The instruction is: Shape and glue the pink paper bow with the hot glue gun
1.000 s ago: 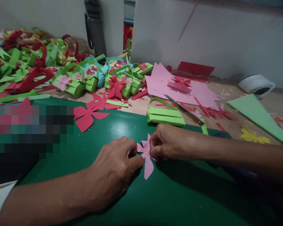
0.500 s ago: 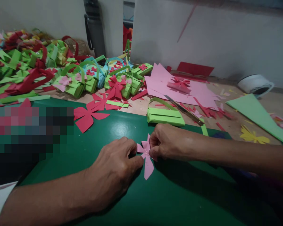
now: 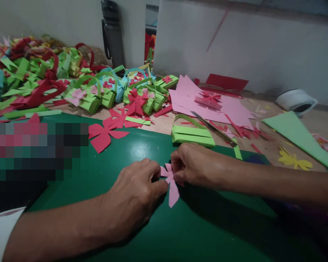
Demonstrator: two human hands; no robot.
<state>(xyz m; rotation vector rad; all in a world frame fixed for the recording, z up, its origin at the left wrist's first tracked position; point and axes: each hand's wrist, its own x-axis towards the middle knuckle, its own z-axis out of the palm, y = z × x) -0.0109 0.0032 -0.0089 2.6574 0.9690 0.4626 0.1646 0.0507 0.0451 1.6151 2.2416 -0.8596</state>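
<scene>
A small pink paper flower (image 3: 171,185) lies on a dark green sheet (image 3: 142,153) in front of me. My left hand (image 3: 133,198) pinches its left side with curled fingers. From the other side my right hand (image 3: 192,163) is closed on the flower's upper petals. One long petal sticks out below, between the two hands. Just beyond my right hand sits a light green folded paper basket (image 3: 192,134) with a handle.
A red paper flower (image 3: 105,134) lies at the left of the sheet. Behind are several paper baskets (image 3: 93,98), pink sheets (image 3: 207,103), scissors (image 3: 214,129), a green triangle of paper (image 3: 300,136), a white tape roll (image 3: 296,99) and a dark bottle (image 3: 112,32).
My right hand has closed further over the flower's top petals, hiding more of them. The camera view shifted slightly; the hands stay in place.
</scene>
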